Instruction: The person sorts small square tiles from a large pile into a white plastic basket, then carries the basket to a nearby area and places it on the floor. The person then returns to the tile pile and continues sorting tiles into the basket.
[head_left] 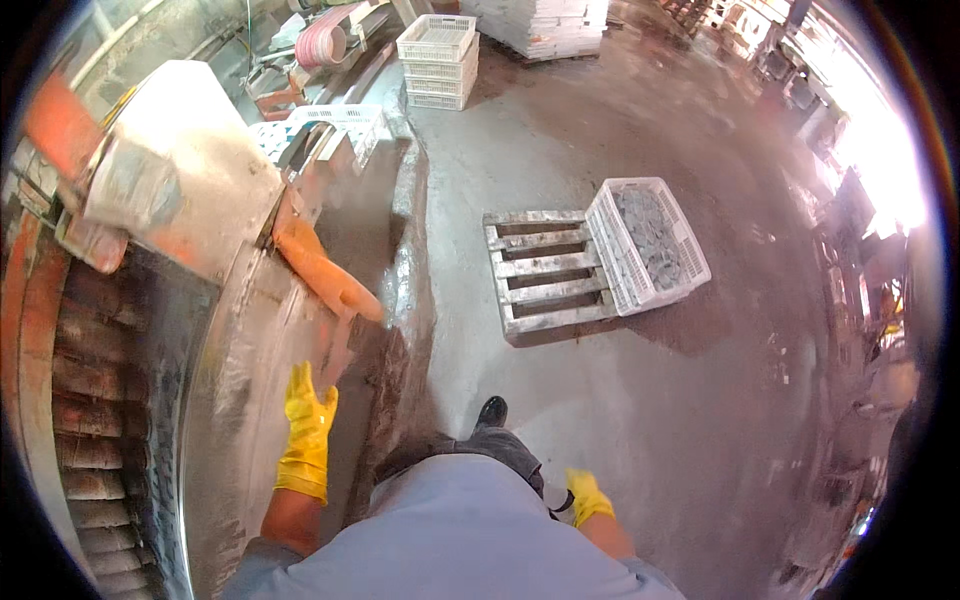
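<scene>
My left hand [310, 430], in a yellow rubber glove, hangs over the wet edge of the machine on the left. Its thumb stands apart from the fingers and nothing shows in it. Just beyond it an orange curved machine part [322, 268] sticks out toward the walkway. Low beside my right hip is my right hand [590, 498], also in a yellow glove. Its fingers are smeared by motion, so their state is unclear. Ahead, a white plastic crate [612, 254] full of grey pieces rests on the right part of a wooden pallet [545, 267].
A large pale machine housing [190, 165] and a ribbed belt [92, 435] line the left side. Stacked white crates [437, 85] stand at the far side, near a white stacked load [545, 28]. The grey floor [690, 420] looks wet. Cluttered equipment runs along the right.
</scene>
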